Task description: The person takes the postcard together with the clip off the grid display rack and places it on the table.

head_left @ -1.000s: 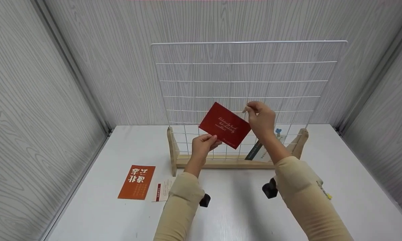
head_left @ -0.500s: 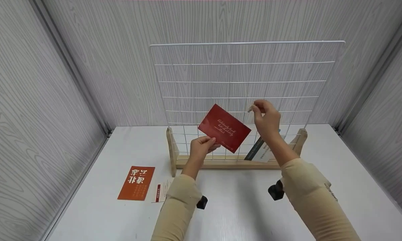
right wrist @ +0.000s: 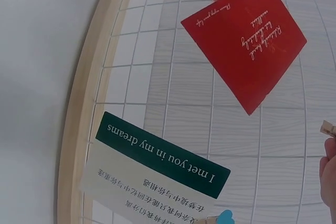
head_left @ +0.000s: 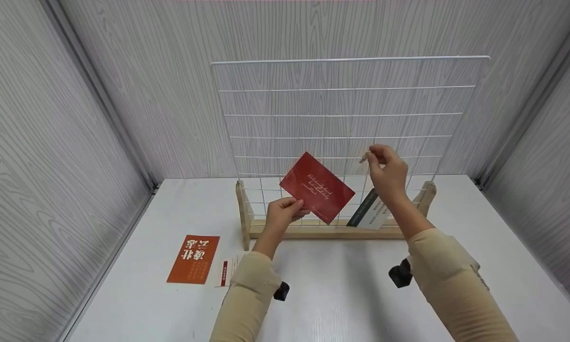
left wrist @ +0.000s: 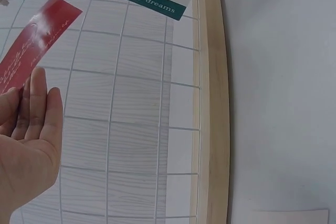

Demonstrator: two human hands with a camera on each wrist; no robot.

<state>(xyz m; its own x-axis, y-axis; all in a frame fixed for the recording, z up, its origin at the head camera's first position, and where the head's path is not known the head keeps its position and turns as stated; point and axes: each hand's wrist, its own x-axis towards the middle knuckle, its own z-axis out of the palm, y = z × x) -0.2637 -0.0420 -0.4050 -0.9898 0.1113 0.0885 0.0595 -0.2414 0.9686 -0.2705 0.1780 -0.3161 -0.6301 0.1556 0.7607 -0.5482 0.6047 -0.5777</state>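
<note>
My left hand [head_left: 284, 213] pinches a red card [head_left: 319, 187] with white script by its lower left edge, between thumb and fingers. The card is tilted, in front of a white wire grid [head_left: 341, 114]. To its right, my right hand [head_left: 391, 173] pinches a small wooden clothespin [right wrist: 327, 128] between thumb and fingertips, apart from the red card. A green-and-white card [right wrist: 163, 153] hangs slanted low on the grid, partly behind my right wrist in the head view. A wooden clip with a blue heart [right wrist: 226, 217] shows at that card's edge.
A wooden base [head_left: 313, 232] carries the grid on the white table [head_left: 322, 294]. On the left lie an orange card [head_left: 194, 259] with white characters and a white card [head_left: 230, 271] with a red strip, partly covered by my left sleeve. Patterned panels enclose the back and sides.
My right hand has moved right with the clothespin, away from the red card. My left hand has lowered the red card slightly.
</note>
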